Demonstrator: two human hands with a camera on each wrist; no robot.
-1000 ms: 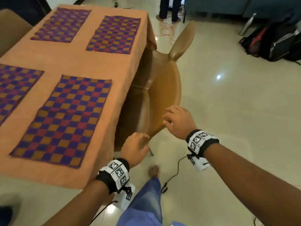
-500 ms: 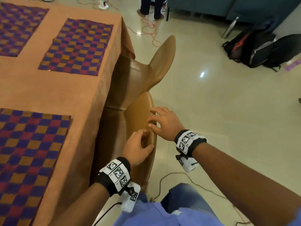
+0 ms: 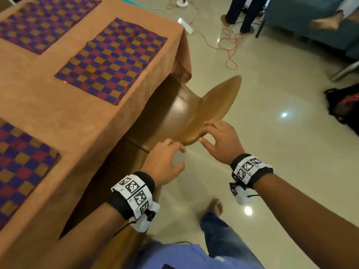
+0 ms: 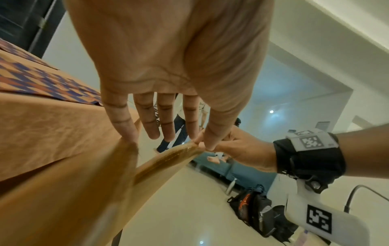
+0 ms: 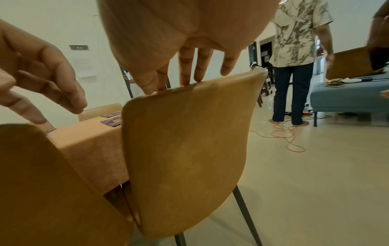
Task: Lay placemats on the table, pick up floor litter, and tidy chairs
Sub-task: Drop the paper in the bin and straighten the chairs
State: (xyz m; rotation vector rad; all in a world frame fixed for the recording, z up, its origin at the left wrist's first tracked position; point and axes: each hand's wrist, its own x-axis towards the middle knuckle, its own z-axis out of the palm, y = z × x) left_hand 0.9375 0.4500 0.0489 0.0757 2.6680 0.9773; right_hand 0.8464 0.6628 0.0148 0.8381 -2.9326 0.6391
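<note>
A stiff, smooth-backed tan chair [image 3: 196, 111], likely light enough to slide, sits tucked against the cloth-covered worktop [image 3: 93, 121], its top edge under the right hand [image 3: 221, 140]'s loosely spread fingers [image 5: 197, 66], the best purchase, the left hand [image 3: 165, 164] relaxed alongside.

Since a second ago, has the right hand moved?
Yes. The right hand has gone forward along the table, from the near chair to the far chair, where its fingers rest on the backrest's top edge.
</note>
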